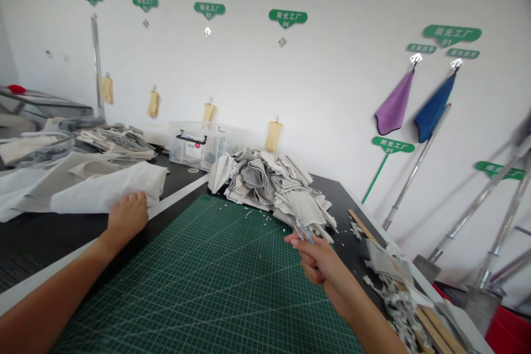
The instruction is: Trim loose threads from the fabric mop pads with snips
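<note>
My left hand is closed on the near edge of a folded off-white cloth, which lies at the left of the table. Other pale cloth is spread beneath and behind it. Above the right part of the green cutting mat, my right hand grips a small blue and silver tool; its exact kind is too small to tell. Just beyond that hand rises a heap of grey and white cloth pieces. Small white scraps are scattered on the mat's far edge.
A clear plastic box stands behind the mat. Stacked cloth lies at the far left. Wooden strips and tangled scraps line the right edge. Mop poles, purple cloth and blue cloth are by the wall.
</note>
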`<state>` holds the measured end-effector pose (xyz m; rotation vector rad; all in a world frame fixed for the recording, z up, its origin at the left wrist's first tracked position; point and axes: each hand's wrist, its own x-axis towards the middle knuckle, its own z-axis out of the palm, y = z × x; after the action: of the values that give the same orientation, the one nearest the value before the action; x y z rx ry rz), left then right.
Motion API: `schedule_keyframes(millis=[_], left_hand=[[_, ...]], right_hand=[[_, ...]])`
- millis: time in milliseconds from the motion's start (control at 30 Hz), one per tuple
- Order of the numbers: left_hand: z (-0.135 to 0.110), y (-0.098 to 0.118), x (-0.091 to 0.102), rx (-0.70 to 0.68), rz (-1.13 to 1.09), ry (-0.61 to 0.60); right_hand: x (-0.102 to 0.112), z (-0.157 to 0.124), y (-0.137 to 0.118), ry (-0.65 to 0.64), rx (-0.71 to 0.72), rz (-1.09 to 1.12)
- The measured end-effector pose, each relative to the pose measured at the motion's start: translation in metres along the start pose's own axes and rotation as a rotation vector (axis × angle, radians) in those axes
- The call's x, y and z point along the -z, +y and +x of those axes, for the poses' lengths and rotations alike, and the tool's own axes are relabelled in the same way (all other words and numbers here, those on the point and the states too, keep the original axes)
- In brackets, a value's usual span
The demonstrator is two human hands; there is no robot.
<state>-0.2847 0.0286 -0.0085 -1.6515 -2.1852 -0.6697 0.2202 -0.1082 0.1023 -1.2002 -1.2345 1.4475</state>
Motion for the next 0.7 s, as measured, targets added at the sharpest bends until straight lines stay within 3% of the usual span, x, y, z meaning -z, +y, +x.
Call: schedule_keyframes(millis=[100, 300, 467, 600, 700], left_hand=[[-0.006, 0.000, -0.001, 0.018, 0.205, 0.095], [0.020, -0.031, -0.021, 0.094, 0.074, -0.310], [0.046, -0.049, -0.031, 0.123, 0.065, -0.340], [0.059, -0.037, -0.020, 0.239, 0.012, -0.402], [0.055, -0.007, -0.012, 0.226, 0.024, -0.379]], right_hand=[[-0.003, 0.000, -0.002, 0.011, -0.013, -0.001], [-0.006, 0.005, 0.000, 0.033, -0.040, -0.003], [-0.007, 0.005, 0.001, 0.051, -0.039, -0.007], [-0.003, 0.010, 0.005, 0.023, -0.052, -0.008], [0.004, 0.018, 0.012, -0.011, -0.066, -0.012]])
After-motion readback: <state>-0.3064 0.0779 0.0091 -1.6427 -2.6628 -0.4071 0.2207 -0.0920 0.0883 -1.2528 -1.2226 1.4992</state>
